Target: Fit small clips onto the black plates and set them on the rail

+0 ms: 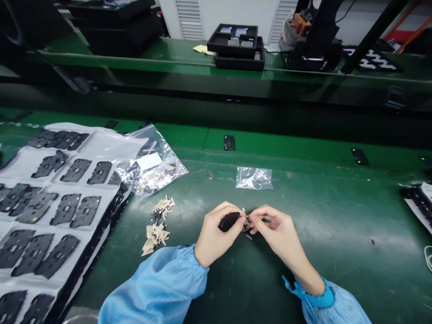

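My left hand (216, 231) is closed around a small flat black part (228, 221), held just above the green bench. My right hand (277, 231) pinches a tiny gold-coloured metal piece (247, 224) right against that black part, fingertips of both hands meeting. Both arms wear light blue sleeves. A loose pile of similar gold-coloured pieces (158, 224) lies on the bench to the left of my left hand.
A white sheet (105, 145) with several black flat parts covers the left of the bench. An open plastic bag (154, 166) and a small empty bag (254, 178) lie further back. Black trays (238, 48) stand on the far shelf. More parts sit at the right edge (423, 204).
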{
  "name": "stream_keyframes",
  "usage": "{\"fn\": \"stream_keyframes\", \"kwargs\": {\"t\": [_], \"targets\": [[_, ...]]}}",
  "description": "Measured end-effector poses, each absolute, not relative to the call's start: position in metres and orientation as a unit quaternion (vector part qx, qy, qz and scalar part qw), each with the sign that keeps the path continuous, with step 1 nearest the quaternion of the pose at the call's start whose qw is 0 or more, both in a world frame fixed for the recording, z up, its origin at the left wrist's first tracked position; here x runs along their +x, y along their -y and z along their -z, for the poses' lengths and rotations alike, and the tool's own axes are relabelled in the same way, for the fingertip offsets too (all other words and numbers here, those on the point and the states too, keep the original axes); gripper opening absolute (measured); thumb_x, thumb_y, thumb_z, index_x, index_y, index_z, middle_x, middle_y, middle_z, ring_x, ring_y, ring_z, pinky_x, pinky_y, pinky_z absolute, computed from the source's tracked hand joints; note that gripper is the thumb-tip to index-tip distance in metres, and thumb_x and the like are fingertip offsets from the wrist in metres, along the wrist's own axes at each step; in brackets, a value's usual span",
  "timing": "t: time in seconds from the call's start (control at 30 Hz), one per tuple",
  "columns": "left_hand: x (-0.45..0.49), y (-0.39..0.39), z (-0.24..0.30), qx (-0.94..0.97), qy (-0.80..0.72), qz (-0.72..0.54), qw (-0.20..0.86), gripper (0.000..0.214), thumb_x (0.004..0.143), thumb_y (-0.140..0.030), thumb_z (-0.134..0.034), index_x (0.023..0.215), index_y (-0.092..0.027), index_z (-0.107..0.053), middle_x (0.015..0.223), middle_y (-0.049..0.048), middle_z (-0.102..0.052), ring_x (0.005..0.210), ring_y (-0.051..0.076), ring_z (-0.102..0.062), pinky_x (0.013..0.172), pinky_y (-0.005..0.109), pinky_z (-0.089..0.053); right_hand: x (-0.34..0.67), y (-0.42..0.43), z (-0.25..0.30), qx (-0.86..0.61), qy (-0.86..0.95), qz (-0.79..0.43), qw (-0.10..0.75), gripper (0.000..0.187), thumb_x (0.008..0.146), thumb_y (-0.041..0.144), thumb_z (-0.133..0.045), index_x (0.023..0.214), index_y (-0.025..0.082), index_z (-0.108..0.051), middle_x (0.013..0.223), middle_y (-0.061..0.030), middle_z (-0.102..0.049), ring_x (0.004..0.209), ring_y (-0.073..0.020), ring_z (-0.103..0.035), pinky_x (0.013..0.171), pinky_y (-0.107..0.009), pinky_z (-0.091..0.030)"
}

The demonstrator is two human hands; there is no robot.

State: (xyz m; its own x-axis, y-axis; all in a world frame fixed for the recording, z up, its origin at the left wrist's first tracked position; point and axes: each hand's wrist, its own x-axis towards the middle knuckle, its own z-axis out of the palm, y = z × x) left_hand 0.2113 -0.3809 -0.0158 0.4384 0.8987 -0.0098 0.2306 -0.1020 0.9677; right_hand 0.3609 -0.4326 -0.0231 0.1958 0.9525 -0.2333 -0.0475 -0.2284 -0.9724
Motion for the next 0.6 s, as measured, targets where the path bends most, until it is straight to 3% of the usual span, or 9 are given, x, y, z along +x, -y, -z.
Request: {"fn": "stream_keyframes", "kwargs": {"t": [0.1,0.33,0.47,0.6], "targets": [[0.211,0.383,0.017,0.698,-0.406,-0.344,0.479,0.008,0.078,-0.020,-0.058,0.078,-0.017,-0.066,0.081,0.0047,-0.063,0.076,0.015,-0.061,0.069,0.024,-0.048,0.360,0.433,0.019,-0.586,0.400,-0.508,0.489,0.019,0.077,0.034,-0.064,0.076,0.015,-0.063,0.070,-0.0014,-0.058,0.059,-0.0129,-0.060,0.056,-0.026,-0.054],[0.210,0.381,0.016,0.695,-0.408,-0.308,0.507,0.008,0.075,-0.018,-0.057,0.072,-0.015,-0.063,0.073,0.0030,-0.061,0.065,0.013,-0.057,0.058,0.021,-0.045,0.361,0.433,0.012,-0.559,0.526,-0.454,0.453,0.011,0.082,0.024,-0.057,0.077,0.017,-0.064,0.076,-0.0026,-0.055,0.062,-0.0121,-0.057,0.056,-0.024,-0.051],[0.210,0.378,0.015,0.684,-0.416,-0.306,0.515,0.008,0.072,-0.016,-0.057,0.065,-0.015,-0.060,0.067,0.0009,-0.058,0.060,0.011,-0.054,0.053,0.020,-0.041,0.361,0.432,0.010,-0.539,0.488,-0.505,0.465,0.013,0.081,0.027,-0.060,0.075,0.016,-0.063,0.077,-0.0022,-0.054,0.061,-0.0113,-0.057,0.057,-0.026,-0.054],[0.210,0.377,0.011,0.676,-0.425,-0.317,0.512,0.008,0.072,-0.015,-0.057,0.064,-0.015,-0.060,0.068,0.0009,-0.059,0.063,0.012,-0.057,0.060,0.021,-0.045,0.363,0.431,0.008,-0.523,0.416,-0.556,0.495,0.015,0.078,0.031,-0.064,0.075,0.016,-0.063,0.073,-0.0009,-0.054,0.061,-0.0123,-0.059,0.059,-0.028,-0.055]]}}
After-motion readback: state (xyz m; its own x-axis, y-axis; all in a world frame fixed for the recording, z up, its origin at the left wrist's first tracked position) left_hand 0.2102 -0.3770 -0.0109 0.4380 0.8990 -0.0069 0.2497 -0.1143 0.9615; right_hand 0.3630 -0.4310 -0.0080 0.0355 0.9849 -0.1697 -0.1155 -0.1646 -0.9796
